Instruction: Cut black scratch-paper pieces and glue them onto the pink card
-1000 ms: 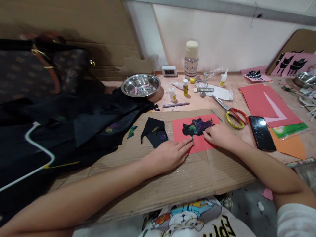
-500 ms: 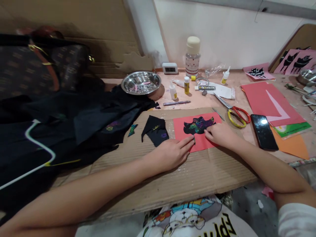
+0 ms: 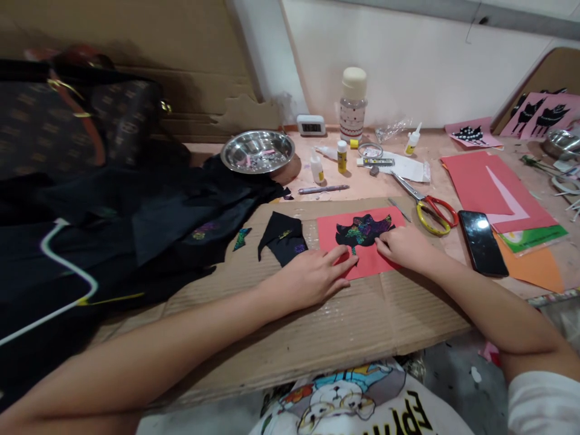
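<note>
A red card point(image 3: 324, 229) lies on the corrugated cardboard, bearing a black fabric cutout point(image 3: 364, 231) with green and purple glitter and pointed tips. A thin dark strip point(image 3: 354, 251) sits below the cutout, pointing down. My left hand point(image 3: 317, 277) lies palm down with fingers apart, its fingertips on the card beside and over the strip's lower end. My right hand point(image 3: 405, 246) rests at the card's right side, fingers curled together near the cutout's lower right tip; whatever they pinch is hidden. Left of the card lie a black fabric scrap point(image 3: 283, 237) and a small glittery piece point(image 3: 241, 238).
Black cloth point(image 3: 172, 223) with a white hanger point(image 3: 70, 260) covers the left. Behind are a steel bowl point(image 3: 258, 136), glue bottles point(image 3: 316, 167), a pen point(image 3: 324, 189) and a jar point(image 3: 353, 106). Scissors point(image 3: 428, 208), a phone point(image 3: 483, 243) and red paper point(image 3: 475, 181) lie right.
My left fingers have shifted slightly and spread apart, uncovering more of the thin strip below the cutout. My right hand stays in place.
</note>
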### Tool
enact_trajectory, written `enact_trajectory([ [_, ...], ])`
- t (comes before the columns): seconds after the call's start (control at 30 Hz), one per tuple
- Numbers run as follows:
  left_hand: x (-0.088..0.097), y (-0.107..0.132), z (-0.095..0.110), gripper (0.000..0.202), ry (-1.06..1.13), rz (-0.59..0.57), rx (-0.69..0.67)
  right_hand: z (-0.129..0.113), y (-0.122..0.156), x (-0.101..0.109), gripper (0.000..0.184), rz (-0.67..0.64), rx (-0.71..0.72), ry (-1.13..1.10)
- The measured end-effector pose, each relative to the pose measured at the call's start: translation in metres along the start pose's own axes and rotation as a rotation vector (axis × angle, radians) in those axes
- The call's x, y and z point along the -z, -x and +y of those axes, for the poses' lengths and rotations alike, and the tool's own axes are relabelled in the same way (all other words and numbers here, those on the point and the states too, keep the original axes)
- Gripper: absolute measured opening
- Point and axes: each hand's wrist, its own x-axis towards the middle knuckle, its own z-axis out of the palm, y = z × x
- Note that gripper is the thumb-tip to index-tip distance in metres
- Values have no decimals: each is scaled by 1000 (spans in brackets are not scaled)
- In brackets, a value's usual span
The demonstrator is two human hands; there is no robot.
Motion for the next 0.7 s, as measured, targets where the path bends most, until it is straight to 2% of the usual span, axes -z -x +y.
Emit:
enact_trajectory([
  [0.1,0,0,0,43,0,15,-3,0,1,-1,47,11,1,-7],
  [0.2,2,0,2,36,22,38,-101,1,1,-3,44,30,12,-13],
  [0.3,2,-1,2,33,41,60,-110,3,0,-6,44,56,33,-9],
  [0.4,7,-1,-11,24,85,141,-79,6,-1,-8,45,91,65,-18],
  [0.43,11,-1,-20,22,115,186,-20,7,-1,-9,45,104,74,-30],
  [0.5,24,4,-46,39,105,272,162,8,0,-9,46,118,75,-52],
  [0.57,41,11,-80,46,70,424,497,8,1,-7,47,115,65,-42],
  [0.63,54,22,-118,43,61,526,697,7,1,-4,47,97,59,-15],
  [0.7,58,32,-153,33,123,643,937,6,1,-1,47,78,58,-7],
])
